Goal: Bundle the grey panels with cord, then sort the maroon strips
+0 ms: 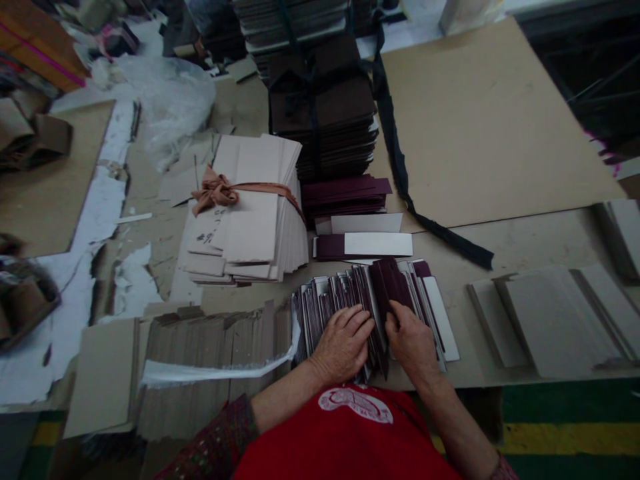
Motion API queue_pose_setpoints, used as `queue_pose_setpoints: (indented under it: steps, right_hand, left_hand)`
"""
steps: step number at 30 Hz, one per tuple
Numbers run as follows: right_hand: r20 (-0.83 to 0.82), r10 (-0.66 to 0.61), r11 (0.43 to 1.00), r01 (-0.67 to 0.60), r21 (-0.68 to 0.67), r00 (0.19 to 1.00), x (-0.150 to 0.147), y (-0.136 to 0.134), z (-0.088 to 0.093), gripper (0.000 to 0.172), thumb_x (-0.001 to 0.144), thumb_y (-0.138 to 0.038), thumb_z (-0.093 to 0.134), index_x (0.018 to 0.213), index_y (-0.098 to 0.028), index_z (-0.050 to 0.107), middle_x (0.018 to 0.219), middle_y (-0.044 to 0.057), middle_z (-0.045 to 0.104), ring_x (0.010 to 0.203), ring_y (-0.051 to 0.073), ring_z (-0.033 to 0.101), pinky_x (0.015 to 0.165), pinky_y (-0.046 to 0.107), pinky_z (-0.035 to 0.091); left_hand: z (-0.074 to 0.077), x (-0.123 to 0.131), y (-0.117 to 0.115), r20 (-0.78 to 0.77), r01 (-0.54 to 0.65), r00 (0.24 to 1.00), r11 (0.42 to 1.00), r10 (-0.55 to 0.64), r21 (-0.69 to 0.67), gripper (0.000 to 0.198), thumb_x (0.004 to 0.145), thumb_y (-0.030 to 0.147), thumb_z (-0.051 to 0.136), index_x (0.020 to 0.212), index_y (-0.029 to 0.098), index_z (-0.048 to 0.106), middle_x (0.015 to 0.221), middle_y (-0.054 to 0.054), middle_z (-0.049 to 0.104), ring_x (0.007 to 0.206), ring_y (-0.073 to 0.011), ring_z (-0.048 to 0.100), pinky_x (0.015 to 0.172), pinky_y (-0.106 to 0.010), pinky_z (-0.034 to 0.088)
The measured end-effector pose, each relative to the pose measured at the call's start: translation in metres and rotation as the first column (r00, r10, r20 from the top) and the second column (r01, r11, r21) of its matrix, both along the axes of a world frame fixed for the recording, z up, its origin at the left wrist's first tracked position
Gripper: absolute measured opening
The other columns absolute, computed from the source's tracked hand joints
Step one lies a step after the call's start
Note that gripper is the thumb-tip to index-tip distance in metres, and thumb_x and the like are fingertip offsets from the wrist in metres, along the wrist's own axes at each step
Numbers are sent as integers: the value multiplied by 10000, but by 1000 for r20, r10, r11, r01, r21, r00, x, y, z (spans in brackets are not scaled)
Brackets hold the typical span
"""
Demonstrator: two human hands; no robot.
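Note:
A row of thin dark maroon and white strips (320,300) stands on edge near the table's front. My left hand (345,343) rests on top of the row, its fingers bent and close together over the strips. Just right of it, my right hand (410,340) has its fingers curled at a maroon strip (390,283), pinching at its edge. More strips lean to the right of that hand, among them a white one (441,320). Behind the row lie flat a maroon and white strip (377,245) and a pile of maroon strips (345,197).
A bundle of pale boards (250,230) tied with an orange cloth stands left of centre. Behind is a tall dark stack (325,113). Grey boards (205,340) stand at front left, more grey boards (555,320) at right. A black strap (395,147) crosses a large board (490,127).

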State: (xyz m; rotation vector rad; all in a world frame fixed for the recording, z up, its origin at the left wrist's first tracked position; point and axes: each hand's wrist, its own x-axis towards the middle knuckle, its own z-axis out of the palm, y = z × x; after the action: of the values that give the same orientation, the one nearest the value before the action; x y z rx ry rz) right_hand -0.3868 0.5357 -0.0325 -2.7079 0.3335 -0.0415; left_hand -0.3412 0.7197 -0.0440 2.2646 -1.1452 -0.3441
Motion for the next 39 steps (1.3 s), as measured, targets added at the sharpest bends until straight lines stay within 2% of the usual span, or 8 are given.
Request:
queue_pose_setpoints:
  steps: [4,8,11,15,18,23,31,39]
  right_hand:
    - [-57,-26,999,28,39,998,2,-2,3,350,997,-261,396,1222,-118,623,1028,123,726,871,231,697,787,335,537]
    - [-63,66,998,-65,18,996,1,0,6,425,1020,-205,327,1378,-167,554,940,89,697,787,205,662,706,307,503]
    - [-73,129,992,-128,10,989,0,2,6,406,1009,-164,321,1245,-165,653,952,90,672,804,197,643,731,300,490]
    - [-88,102,995,-101,14,991,3,5,8,313,1014,-279,437,1156,-147,683,1116,109,654,976,220,638,840,302,487]
    - [-158,77,996,-81,-21,985,7,8,10,304,1019,-352,472,1112,-181,705,1093,91,656,929,214,643,770,298,483]
    - [-260,63,995,-80,-55,964,13,8,13,265,1009,-353,501,996,-230,736,1051,66,656,844,186,642,674,284,449]
    - [-268,90,996,-85,30,959,14,3,12,265,996,-307,489,1001,-242,746,1046,57,646,853,181,647,706,284,470]
    - [-301,78,997,-81,0,951,15,6,18,271,988,-267,474,1016,-240,742,1079,71,643,895,197,655,728,284,482]
  left_hand:
    - [-1,0,0,4,-3,1000,1000,3,-5,496,870,158,544,1364,170,502,1400,-100,544,1396,-283,386,1175,-500,340]
    - [-1,0,-1,1,-1,1000,1000,1,0,487,869,165,552,1354,162,508,1395,-98,547,1391,-284,388,1179,-496,330]
    - [-1,-1,-2,-1,-6,1000,1000,6,11,484,868,167,550,1351,168,512,1389,-100,553,1384,-285,397,1171,-498,337]
    - [-1,-2,-2,-4,-12,1000,1000,12,7,492,862,159,542,1353,156,514,1384,-107,559,1383,-298,403,1179,-507,326]
    - [-3,-2,-1,-11,-9,1000,1000,9,-10,505,860,146,538,1364,159,507,1381,-98,568,1390,-291,402,1189,-505,317]
    - [-3,-1,0,-18,-14,1000,1000,13,-21,521,862,140,532,1381,160,492,1391,-112,566,1393,-281,409,1172,-513,346]
    - [-4,-1,0,-24,-15,1000,1000,14,-22,530,860,134,527,1388,162,484,1386,-114,567,1385,-285,418,1170,-521,348]
    - [-4,-1,0,-17,-16,1000,999,16,-30,510,859,133,530,1368,148,500,1388,-104,567,1388,-280,406,1181,-507,334]
